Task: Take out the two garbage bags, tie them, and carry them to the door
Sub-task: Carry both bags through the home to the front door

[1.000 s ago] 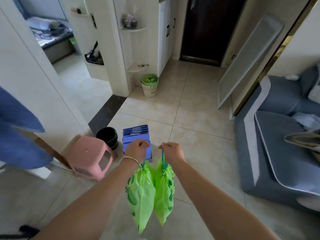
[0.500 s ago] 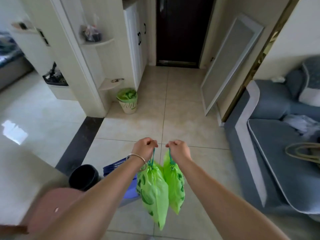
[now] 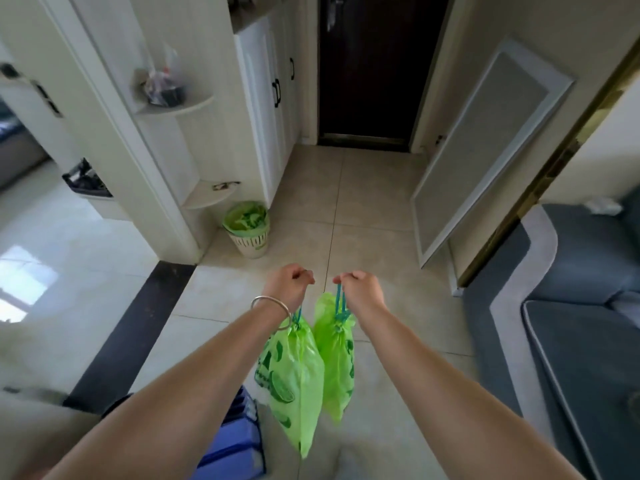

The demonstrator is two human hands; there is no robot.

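Two tied green garbage bags hang in front of me above the tiled floor. My left hand [image 3: 289,284] grips the blue drawstring of the left bag [image 3: 294,379], which bears dark green prints. My right hand [image 3: 362,289] grips the blue drawstring of the right bag [image 3: 337,362]. The two bags hang side by side and touch. The dark door [image 3: 372,67] stands shut at the far end of the hallway, straight ahead.
A white bin [image 3: 248,228] lined with a green bag stands by the left wall. A framed panel [image 3: 485,143] leans on the right wall. A grey-blue sofa [image 3: 581,323] fills the right. A blue box [image 3: 239,445] lies low beside my left arm.
I have moved forward down the hallway with both bags; the door and bin look larger and nearer. The pink stool and black bucket have slipped out of view.
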